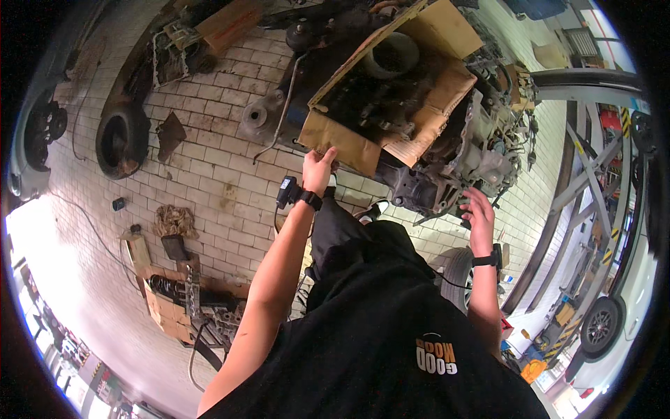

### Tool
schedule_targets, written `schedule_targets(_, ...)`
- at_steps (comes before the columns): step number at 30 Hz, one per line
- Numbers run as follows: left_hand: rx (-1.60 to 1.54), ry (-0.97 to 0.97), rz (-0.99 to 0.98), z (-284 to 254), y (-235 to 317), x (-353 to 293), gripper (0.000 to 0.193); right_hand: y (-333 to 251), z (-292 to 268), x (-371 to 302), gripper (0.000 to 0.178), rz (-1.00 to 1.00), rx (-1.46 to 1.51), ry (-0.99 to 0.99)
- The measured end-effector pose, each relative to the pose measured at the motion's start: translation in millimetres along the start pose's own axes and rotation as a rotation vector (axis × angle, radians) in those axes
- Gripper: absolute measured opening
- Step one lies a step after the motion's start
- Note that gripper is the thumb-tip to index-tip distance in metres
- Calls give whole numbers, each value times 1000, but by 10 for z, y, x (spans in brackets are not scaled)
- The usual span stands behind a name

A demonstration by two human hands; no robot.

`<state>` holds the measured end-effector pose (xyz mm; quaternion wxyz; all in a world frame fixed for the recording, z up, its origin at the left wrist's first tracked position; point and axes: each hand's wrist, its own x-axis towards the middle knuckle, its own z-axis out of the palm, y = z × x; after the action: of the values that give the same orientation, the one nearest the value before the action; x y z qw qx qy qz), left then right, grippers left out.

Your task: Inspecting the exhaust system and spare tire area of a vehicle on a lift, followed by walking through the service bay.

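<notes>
An open cardboard box [342,144] sits on a heap of greasy car parts ahead of me. Inside it are dark metal parts and a grey cylindrical ring [392,54]. My left hand [319,170] pinches the box's near flap, thumb on top, fingers partly hidden. To the right, my right hand [479,216] is held open with its fingers apart, beside a dirty engine assembly [481,164]. It seems to hold nothing; whether the fingertips touch the metal I cannot tell. Each wrist wears a black strap, with a small device visible on the left one.
A tire [123,142] and a rag [174,220] lie on the tiled floor at left. Nearer stands a carton with a shock absorber [167,286]. A wheel [457,279] lies near my right forearm. Lift posts and a white car [628,300] stand far right.
</notes>
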<state>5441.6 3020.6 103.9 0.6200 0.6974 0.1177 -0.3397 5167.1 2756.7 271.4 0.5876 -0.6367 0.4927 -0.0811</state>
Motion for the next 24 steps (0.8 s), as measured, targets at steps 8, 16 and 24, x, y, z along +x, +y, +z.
schedule_targets(8, -170, -413, -1, -352, 79, -55, 39, 71, -17, -2, 34, 24, -8, 0)
schedule_targets(16, -98, -180, -203, -1030, -319, 30, 43, 53, 86, 57, 33, 12, -27, -18)
schedule_targets(24, -39, -47, -279, -1321, -959, -87, 30, 47, 86, 10, 35, -22, -19, -25)
